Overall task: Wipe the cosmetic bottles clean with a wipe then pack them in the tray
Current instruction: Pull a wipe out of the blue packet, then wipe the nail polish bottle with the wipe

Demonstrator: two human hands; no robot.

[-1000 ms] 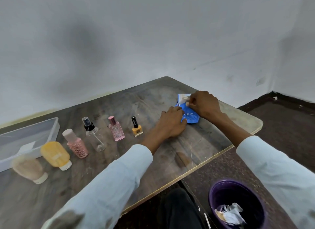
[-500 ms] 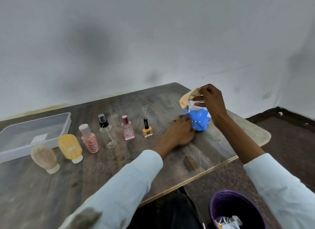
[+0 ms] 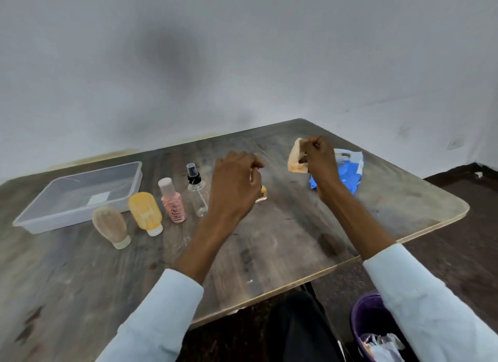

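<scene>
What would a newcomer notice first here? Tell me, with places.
The right hand holds an orange wipe above the table's right side, over a blue wipe packet. The left hand hovers at the row of bottles, with the clear tray far left.

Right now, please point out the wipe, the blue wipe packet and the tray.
wipe (image 3: 296, 157), head view, on its folded part left of the fingers.
blue wipe packet (image 3: 350, 173), head view, on its blue face.
tray (image 3: 80, 213), head view, on its near wall.
</scene>
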